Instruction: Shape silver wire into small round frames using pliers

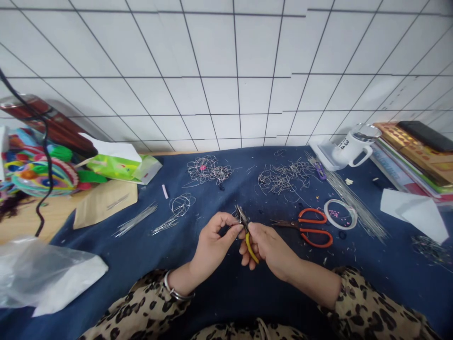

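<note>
My right hand [271, 248] grips yellow-handled pliers [250, 243], their dark jaws pointing up and slightly left. Close against them, my left hand [216, 238] pinches something small between thumb and forefinger; it looks like a bit of thin wire, though the fingers hide most of it. The jaws' tips are beside the left fingertips. Right of the hands lie scissors [316, 229] with orange-red handles. Beyond the hands are two tangles of thin wire, one with a pink bit in it [208, 171] and a wider one [283, 177]. A loose wire coil [181, 205] rests to the left.
Straight wires [354, 198] lie in a long bundle at right, by a white ring dish [326, 215] with pink beads. A white mug [354, 148] and stacked books [417, 156] stand behind. At left are a paper envelope [102, 203], a plastic bag [42, 274] and colourful craft pieces [38, 170].
</note>
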Demonstrator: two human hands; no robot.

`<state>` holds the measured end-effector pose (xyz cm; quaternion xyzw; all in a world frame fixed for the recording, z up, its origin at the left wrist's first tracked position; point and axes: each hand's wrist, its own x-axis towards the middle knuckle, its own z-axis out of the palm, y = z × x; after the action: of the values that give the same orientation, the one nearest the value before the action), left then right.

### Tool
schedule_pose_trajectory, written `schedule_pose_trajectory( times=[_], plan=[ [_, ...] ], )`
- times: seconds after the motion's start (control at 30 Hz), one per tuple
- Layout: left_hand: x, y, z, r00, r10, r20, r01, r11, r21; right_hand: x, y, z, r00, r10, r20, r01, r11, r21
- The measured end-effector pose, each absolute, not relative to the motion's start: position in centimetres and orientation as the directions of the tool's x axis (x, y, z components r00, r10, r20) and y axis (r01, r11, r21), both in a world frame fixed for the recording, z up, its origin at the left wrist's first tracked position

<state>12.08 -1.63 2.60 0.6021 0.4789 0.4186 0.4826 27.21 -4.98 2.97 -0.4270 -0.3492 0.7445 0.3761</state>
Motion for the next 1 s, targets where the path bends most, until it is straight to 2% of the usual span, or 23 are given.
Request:
schedule_pose_trajectory(
  times=[0.1, 0.17, 0.23, 0.27, 0.3, 0.33, 0.4, 0.47, 0.53, 0.6, 0.67, 0.77, 0.87, 1.0],
  plan=[
    [11.6, -1.0, 2.7, 0.160, 0.986, 0.046, 0.158, -0.071, 0.985, 27.7, -4.8, 3.3, -0.397, 0.841, -0.367, -0.201, -0.470, -0.860],
    [11.0, -0.1, 2.9, 0.097, 0.994, 0.042, 0.123, -0.054, 0.991, 28.5, -4.5, 3.8, -0.425, 0.829, -0.364, -0.077, -0.433, -0.898],
    [10.1, 0.9, 3.1, 0.071, 0.997, 0.018, 0.052, -0.022, 0.998, 29.5, -4.3, 4.2, -0.431, 0.830, -0.354, 0.180, -0.305, -0.935],
    [9.7, 1.4, 3.2, 0.093, 0.996, -0.005, 0.023, 0.002, 1.000, 30.0, -4.1, 4.4, -0.409, 0.858, -0.310, 0.357, -0.162, -0.920],
    [9.2, 1.9, 3.4, 0.137, 0.990, -0.028, 0.012, 0.027, 1.000, 30.4, -4.0, 4.5, -0.376, 0.897, -0.231, 0.544, 0.012, -0.839],
    [8.8, 2.2, 3.5, 0.183, 0.982, -0.048, -0.003, 0.049, 0.999, 30.8, -3.9, 4.4, -0.317, 0.940, -0.129, 0.701, 0.140, -0.699],
    [8.3, 2.7, 3.7, 0.259, 0.961, -0.092, -0.039, 0.105, 0.994, 31.2, -3.7, 4.1, -0.262, 0.965, -0.011, 0.890, 0.237, -0.389],
    [8.0, 2.9, 3.8, 0.330, 0.935, -0.131, -0.060, 0.159, 0.985, 31.3, -3.6, 3.6, -0.267, 0.963, 0.031, 0.941, 0.268, -0.209],
    [8.0, 2.8, 4.0, 0.404, 0.899, -0.166, -0.068, 0.210, 0.975, 31.2, -3.6, 3.4, -0.311, 0.949, 0.053, 0.935, 0.316, -0.163],
    [8.1, 2.5, 4.1, 0.485, 0.853, -0.190, -0.069, 0.254, 0.965, 31.2, -3.6, 3.6, -0.350, 0.933, 0.083, 0.910, 0.360, -0.207],
    [8.4, 2.2, 4.3, 0.551, 0.810, -0.202, -0.068, 0.284, 0.956, 31.0, -3.5, 4.0, -0.372, 0.921, 0.115, 0.862, 0.389, -0.324],
    [8.7, 1.7, 4.5, 0.599, 0.771, -0.216, -0.055, 0.309, 0.949, 30.4, -3.2, 4.8, -0.378, 0.916, 0.133, 0.693, 0.375, -0.615],
    [8.8, 1.4, 4.7, 0.616, 0.752, -0.233, -0.034, 0.320, 0.947, 29.3, -2.5, 5.1, -0.394, 0.919, 0.012, 0.461, 0.209, -0.863],
    [8.5, 1.6, 4.7, 0.599, 0.767, -0.230, 0.000, 0.286, 0.958, 28.2, -1.6, 4.7, -0.401, 0.913, -0.074, 0.353, 0.079, -0.932]
  ],
)
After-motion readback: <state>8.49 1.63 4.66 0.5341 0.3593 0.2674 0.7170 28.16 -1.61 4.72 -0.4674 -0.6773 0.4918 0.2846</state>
